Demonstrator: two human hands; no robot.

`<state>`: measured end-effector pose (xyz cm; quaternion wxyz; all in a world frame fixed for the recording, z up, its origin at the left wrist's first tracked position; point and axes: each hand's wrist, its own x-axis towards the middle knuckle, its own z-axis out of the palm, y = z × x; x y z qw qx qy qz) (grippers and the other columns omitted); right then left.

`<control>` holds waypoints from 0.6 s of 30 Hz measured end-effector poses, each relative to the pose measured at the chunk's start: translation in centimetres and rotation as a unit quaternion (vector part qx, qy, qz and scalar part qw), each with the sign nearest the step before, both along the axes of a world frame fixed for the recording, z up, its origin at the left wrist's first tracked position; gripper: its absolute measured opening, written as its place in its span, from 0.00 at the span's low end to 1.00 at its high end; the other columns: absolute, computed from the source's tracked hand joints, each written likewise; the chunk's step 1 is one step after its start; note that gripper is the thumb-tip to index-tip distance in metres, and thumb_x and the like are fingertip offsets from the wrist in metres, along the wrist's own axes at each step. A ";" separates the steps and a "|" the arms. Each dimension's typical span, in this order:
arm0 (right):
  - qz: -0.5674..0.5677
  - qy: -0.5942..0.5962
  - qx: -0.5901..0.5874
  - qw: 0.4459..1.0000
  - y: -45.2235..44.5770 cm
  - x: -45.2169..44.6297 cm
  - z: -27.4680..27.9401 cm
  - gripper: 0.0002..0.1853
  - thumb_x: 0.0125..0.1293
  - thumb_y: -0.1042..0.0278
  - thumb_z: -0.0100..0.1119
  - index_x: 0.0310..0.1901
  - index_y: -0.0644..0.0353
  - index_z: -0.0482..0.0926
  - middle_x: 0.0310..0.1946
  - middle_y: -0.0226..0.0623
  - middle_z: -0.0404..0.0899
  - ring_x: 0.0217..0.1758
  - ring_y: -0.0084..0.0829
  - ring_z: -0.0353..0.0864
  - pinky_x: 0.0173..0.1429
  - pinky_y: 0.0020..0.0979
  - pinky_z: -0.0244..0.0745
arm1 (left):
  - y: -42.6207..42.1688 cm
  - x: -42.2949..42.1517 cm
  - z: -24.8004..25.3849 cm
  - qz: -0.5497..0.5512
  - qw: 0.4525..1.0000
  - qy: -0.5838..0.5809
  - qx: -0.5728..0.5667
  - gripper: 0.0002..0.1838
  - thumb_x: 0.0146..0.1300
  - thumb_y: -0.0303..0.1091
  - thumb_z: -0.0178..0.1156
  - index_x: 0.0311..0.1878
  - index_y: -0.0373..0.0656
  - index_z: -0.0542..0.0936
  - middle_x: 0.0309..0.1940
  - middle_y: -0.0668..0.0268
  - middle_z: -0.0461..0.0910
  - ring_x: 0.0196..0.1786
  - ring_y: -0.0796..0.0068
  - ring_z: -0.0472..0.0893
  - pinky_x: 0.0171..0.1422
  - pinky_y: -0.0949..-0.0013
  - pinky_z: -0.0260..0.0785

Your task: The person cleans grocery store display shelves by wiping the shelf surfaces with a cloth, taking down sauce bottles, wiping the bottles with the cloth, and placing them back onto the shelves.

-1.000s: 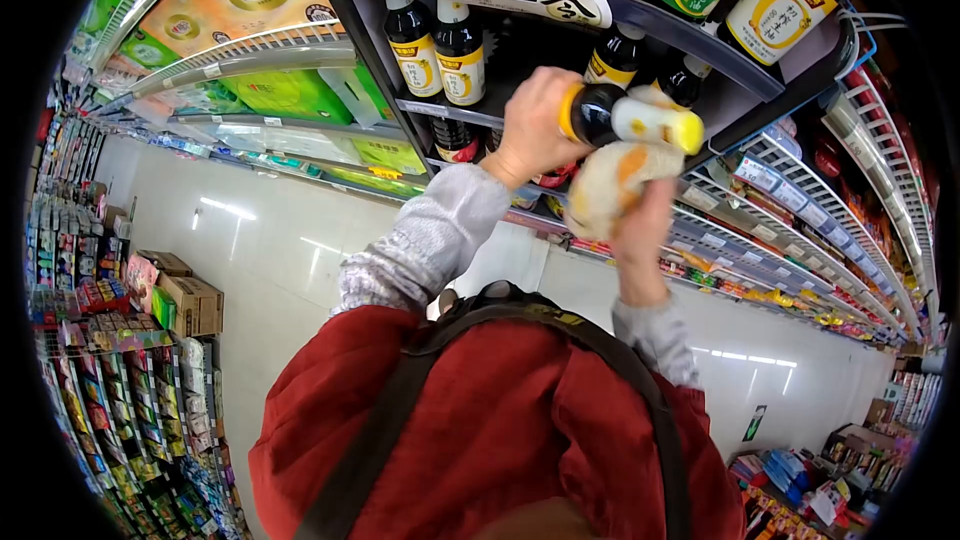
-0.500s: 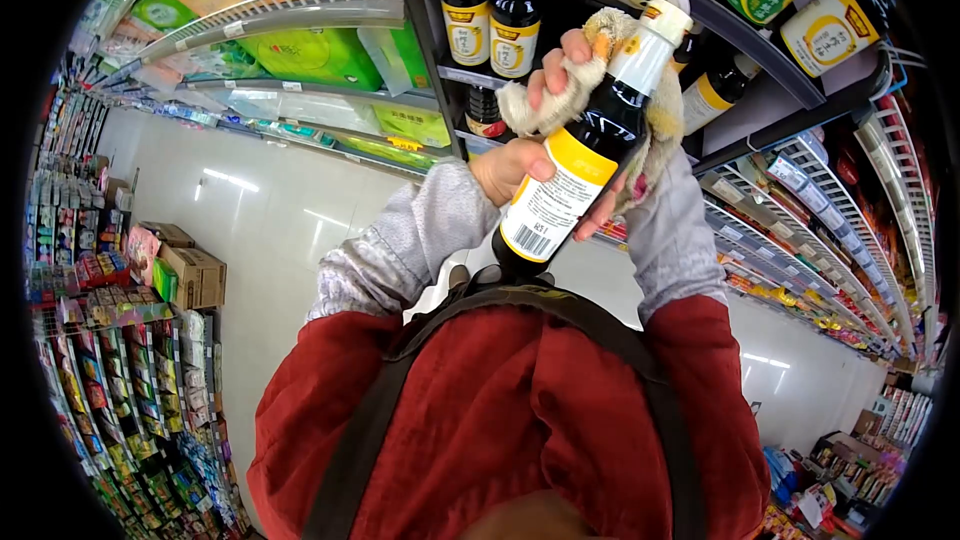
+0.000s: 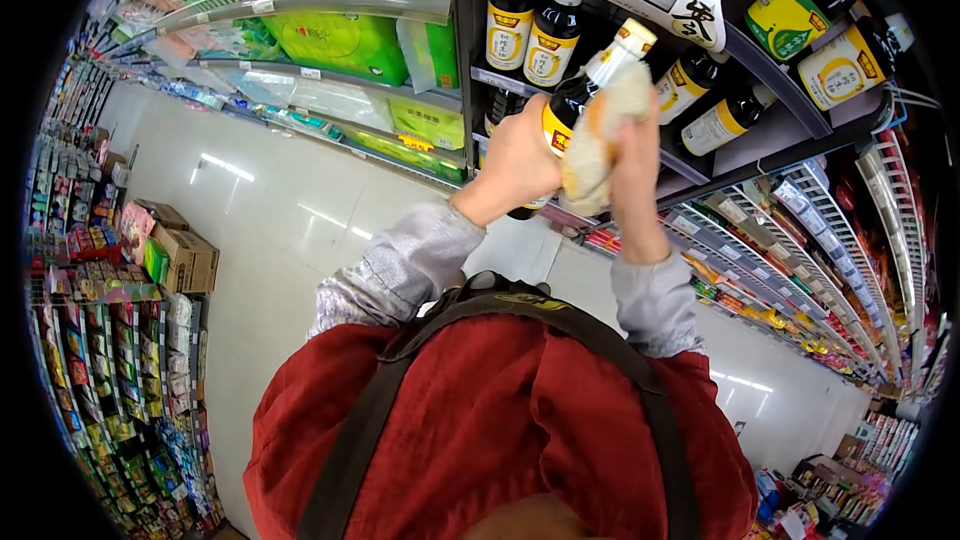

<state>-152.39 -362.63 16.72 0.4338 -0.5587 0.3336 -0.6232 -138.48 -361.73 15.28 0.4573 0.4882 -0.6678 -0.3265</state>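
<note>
A dark soy sauce bottle with a yellow label and a white neck wrap tilts in front of the shelf, its cap up and to the right. My left hand is closed around the bottle's body and covers much of its label. Gripped in my right hand is a cream-coloured cloth with an orange-brown patch, pressed along the bottle's right side. The cloth hides part of the bottle, and most of my right fingers are out of sight behind it.
Similar bottles stand on the dark shelf unit ahead, under a white price sign. Green packs fill shelves at the left. Wire-fronted racks run along the right. Cardboard boxes sit on the floor at left.
The bottle has moved away from my body towards the shelf and turned, so its barcode label no longer faces me. My right hand and the cloth have shifted to its right side.
</note>
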 end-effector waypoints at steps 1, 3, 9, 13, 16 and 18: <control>-0.050 0.081 0.001 0.995 1.3 0.9 0.4 0.37 0.60 0.69 0.59 0.68 0.66 0.53 0.57 0.47 0.69 0.58 0.34 0.71 0.63 0.34 0.66 | 0.1 -0.2 0.1 0.080 0.993 -0.084 -0.007 0.28 0.44 0.39 0.72 0.44 0.31 0.72 0.31 0.44 0.80 0.36 0.45 0.82 0.40 0.53 0.73; -0.136 0.130 0.012 0.982 2.9 1.9 -0.5 0.41 0.56 0.70 0.63 0.68 0.67 0.51 0.58 0.54 0.68 0.61 0.42 0.71 0.64 0.37 0.66 | 0.1 -0.2 -1.4 0.056 0.993 -0.099 -0.018 0.24 0.48 0.38 0.68 0.41 0.32 0.70 0.31 0.40 0.79 0.36 0.40 0.80 0.38 0.47 0.71; -0.192 0.393 -0.098 0.894 6.6 -1.0 -4.4 0.38 0.51 0.72 0.62 0.66 0.67 0.59 0.57 0.56 0.70 0.57 0.53 0.73 0.62 0.41 0.69 | 1.3 0.4 -3.7 0.045 0.975 -0.206 0.071 0.27 0.45 0.39 0.70 0.44 0.36 0.69 0.30 0.45 0.80 0.37 0.43 0.81 0.39 0.51 0.73; -0.011 0.349 0.049 0.936 8.0 -4.0 -6.4 0.29 0.51 0.74 0.60 0.58 0.65 0.69 0.48 0.50 0.77 0.50 0.43 0.80 0.55 0.38 0.74 | -0.3 0.7 -4.5 0.007 0.997 0.022 0.069 0.27 0.39 0.39 0.74 0.40 0.35 0.75 0.31 0.52 0.82 0.33 0.57 0.83 0.40 0.62 0.75; -0.012 0.173 0.154 0.973 8.7 -6.3 -7.5 0.26 0.52 0.75 0.60 0.56 0.66 0.71 0.44 0.37 0.80 0.46 0.25 0.79 0.53 0.28 0.73 | -2.1 0.8 -2.8 -0.101 0.969 0.103 0.202 0.18 0.45 0.32 0.71 0.39 0.37 0.77 0.30 0.63 0.82 0.31 0.74 0.81 0.39 0.70 0.74; -0.036 0.135 0.176 0.974 8.8 -8.1 -7.4 0.26 0.52 0.76 0.60 0.56 0.66 0.71 0.44 0.37 0.80 0.46 0.25 0.79 0.53 0.28 0.74 | -2.8 0.1 -1.7 -0.143 0.944 0.136 0.265 0.15 0.49 0.30 0.68 0.41 0.37 0.77 0.30 0.64 0.81 0.30 0.74 0.81 0.37 0.71 0.75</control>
